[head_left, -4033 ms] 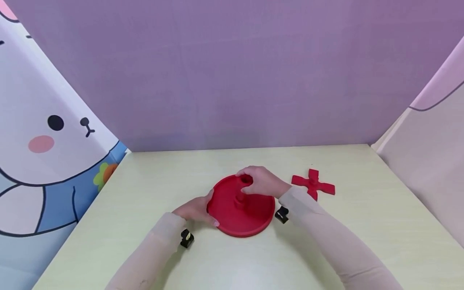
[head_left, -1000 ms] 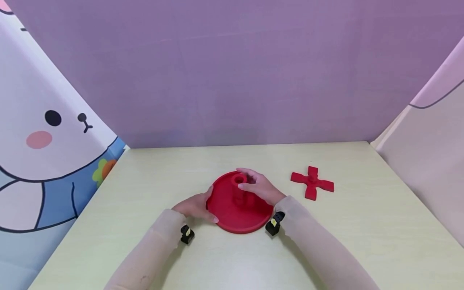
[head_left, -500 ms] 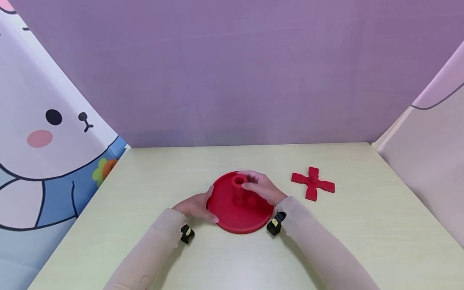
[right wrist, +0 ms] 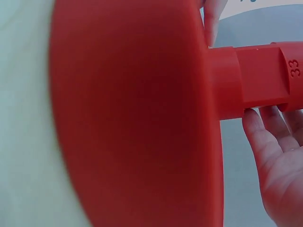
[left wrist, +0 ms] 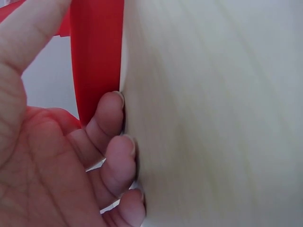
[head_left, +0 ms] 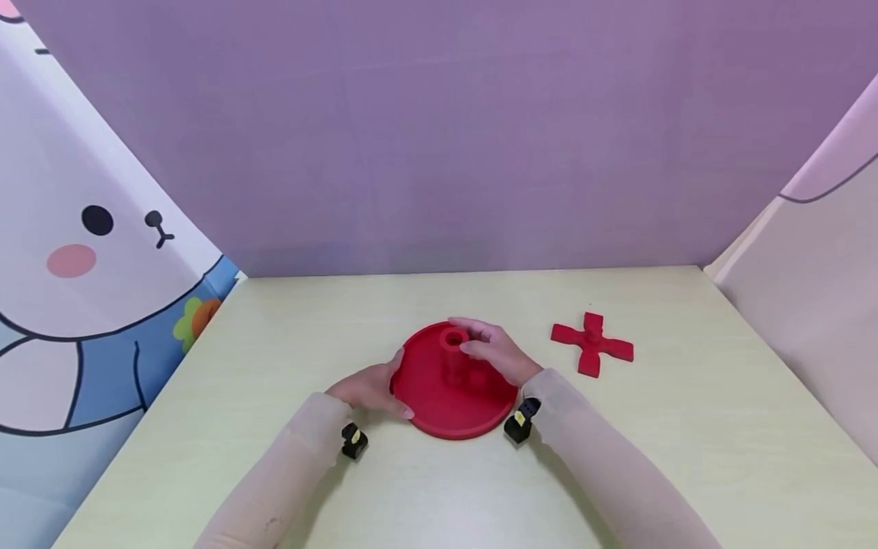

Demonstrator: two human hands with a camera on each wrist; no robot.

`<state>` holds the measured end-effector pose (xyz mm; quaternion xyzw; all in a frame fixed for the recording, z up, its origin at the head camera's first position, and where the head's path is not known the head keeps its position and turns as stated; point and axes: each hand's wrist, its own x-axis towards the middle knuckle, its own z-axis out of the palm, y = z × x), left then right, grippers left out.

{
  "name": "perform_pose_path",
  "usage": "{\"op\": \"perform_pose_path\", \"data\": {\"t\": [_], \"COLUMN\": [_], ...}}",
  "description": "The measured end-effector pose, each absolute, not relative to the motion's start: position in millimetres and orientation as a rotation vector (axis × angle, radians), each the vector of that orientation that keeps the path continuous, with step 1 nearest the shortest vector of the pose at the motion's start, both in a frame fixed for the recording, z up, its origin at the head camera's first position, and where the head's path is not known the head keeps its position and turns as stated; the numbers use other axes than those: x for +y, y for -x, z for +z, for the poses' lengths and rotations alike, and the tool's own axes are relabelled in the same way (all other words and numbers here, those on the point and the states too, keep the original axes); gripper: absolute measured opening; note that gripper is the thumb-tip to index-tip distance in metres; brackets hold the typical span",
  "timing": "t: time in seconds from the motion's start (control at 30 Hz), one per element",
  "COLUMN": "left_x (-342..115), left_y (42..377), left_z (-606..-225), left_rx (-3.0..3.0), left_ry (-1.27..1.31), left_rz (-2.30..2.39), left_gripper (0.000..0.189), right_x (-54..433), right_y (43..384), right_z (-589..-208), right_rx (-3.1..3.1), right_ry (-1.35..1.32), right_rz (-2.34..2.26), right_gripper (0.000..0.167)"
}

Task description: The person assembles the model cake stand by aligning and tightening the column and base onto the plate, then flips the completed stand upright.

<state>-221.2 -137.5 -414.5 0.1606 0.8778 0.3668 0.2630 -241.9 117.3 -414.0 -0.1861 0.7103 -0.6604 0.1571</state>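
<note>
A red round tray-like base (head_left: pixel 428 408) with a raised rim lies on the table in the head view. From its middle rises a hollow red post (head_left: pixel 454 358), upright, its top hole visible. In the right wrist view the post (right wrist: pixel 265 78) shows a flat-sided neck and the mark "33". My left hand (head_left: pixel 370 390) grips the rim at the left, thumb in front; in the left wrist view its fingertips (left wrist: pixel 111 111) meet the red edge and the tabletop. My right hand (head_left: pixel 497 354) holds the post's upper part from the right, thumb on the near side and fingers behind, partly hidden.
A red four-armed cross piece (head_left: pixel 592 345) with a small central stub lies flat to the right, apart from the base. A purple wall (head_left: pixel 473 152) stands behind the pale table (head_left: pixel 302 328), and a cartoon-printed panel (head_left: pixel 103 305) is on the left.
Since four seconds ago, my right hand has shifted lower and its wrist has turned, uncovering more of the post's top. The left hand keeps its place. Little differs over the last second.
</note>
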Motion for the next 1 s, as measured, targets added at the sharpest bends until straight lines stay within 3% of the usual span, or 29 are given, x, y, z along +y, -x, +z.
{"op": "perform_pose_path", "data": {"t": [1.0], "left_x": [-138.8], "left_y": [222.4], "left_z": [-416.6], "left_rx": [2.379], "left_ry": [-0.455], "left_rz": [0.973], "left_gripper": [0.115], "right_x": [117.4], "right_y": [239.3], "right_z": [-413.0], "right_rx": [2.159], "right_ry": [0.541], "right_rz": [-1.808], "right_gripper": [0.051]}}
